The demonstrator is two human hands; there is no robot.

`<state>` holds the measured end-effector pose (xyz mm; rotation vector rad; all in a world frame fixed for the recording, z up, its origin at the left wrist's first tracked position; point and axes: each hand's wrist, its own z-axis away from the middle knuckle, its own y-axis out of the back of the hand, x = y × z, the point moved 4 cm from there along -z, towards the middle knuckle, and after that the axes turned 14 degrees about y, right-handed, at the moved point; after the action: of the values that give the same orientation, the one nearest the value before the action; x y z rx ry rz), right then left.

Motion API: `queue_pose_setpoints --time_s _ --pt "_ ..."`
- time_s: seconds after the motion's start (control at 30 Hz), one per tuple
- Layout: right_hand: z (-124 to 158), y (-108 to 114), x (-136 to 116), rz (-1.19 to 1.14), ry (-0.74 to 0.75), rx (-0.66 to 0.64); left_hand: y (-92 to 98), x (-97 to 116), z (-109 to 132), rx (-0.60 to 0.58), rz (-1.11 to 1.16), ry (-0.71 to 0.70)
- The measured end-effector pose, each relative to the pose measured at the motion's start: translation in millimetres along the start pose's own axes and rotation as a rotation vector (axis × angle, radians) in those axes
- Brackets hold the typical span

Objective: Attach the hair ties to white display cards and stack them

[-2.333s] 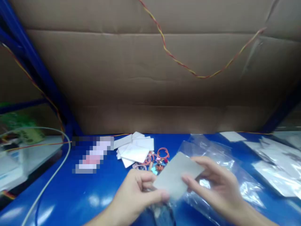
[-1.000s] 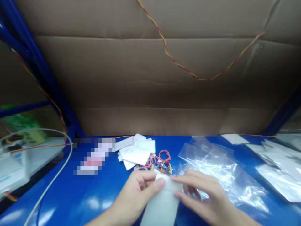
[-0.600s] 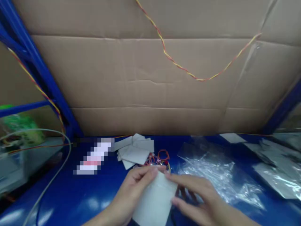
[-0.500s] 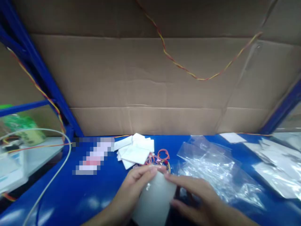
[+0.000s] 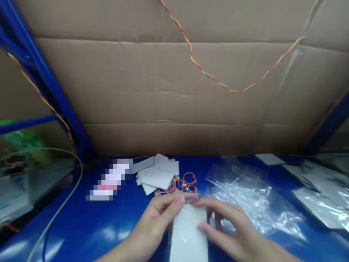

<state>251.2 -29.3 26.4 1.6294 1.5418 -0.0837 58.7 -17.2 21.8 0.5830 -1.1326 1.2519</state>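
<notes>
A white card (image 5: pixel 188 233) with a glossy clear plastic sleeve around it stands at the bottom middle, its lower end cut off by the frame. My left hand (image 5: pixel 156 222) pinches its upper left corner between thumb and fingers, with fingertips along the top edge. On the other side, my right hand (image 5: pixel 231 225) has its index finger at the top right corner and its thumb against the right edge. Just beyond my fingers lie several orange-red loops (image 5: pixel 189 178) with small parts among them. Behind these is a loose pile of white cards (image 5: pixel 158 178).
Clear plastic bags (image 5: pixel 245 196) spread over the blue table (image 5: pixel 109 218) to the right. More bagged white cards (image 5: pixel 324 193) lie at far right. A cardboard wall (image 5: pixel 169 83) with a twisted red-yellow wire (image 5: pixel 207 74) closes the back. A pale cable (image 5: pixel 58 207) curves at left.
The card has turned from a slant to nearly upright and shifted slightly right. Both hands have kept to its upper end, moving only a little.
</notes>
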Motion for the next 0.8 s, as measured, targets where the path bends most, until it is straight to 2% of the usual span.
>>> queue_pose_setpoints --time_s 0.1,0.2,0.3,0.4,0.53,0.67,0.8 --pt "-1 1 -2 -0.036 -0.03 0.009 -1.2 2 1 -0.011 -0.04 -0.016" --pt "-3 3 -3 -0.104 -0.126 0.004 -1.4 3 1 -0.015 -0.081 -0.056" --pt "-6 5 -2 -0.206 -0.192 0.003 -2.7 1 -1 -0.131 -0.022 -0.045" --pt "-8 7 -1 -0.346 -0.186 0.032 -5.6 -1 -2 -0.295 0.086 -0.013" --pt "-9 8 0 -0.509 -0.162 0.092 -8.3 1 0 -0.317 0.051 -0.018" --pt "-12 10 -3 -0.498 -0.131 0.088 -15.8 2 4 -0.418 -0.061 -0.021" --pt "-13 11 -7 -0.479 -0.109 0.055 -19.0 -1 5 -0.504 -0.025 0.037"
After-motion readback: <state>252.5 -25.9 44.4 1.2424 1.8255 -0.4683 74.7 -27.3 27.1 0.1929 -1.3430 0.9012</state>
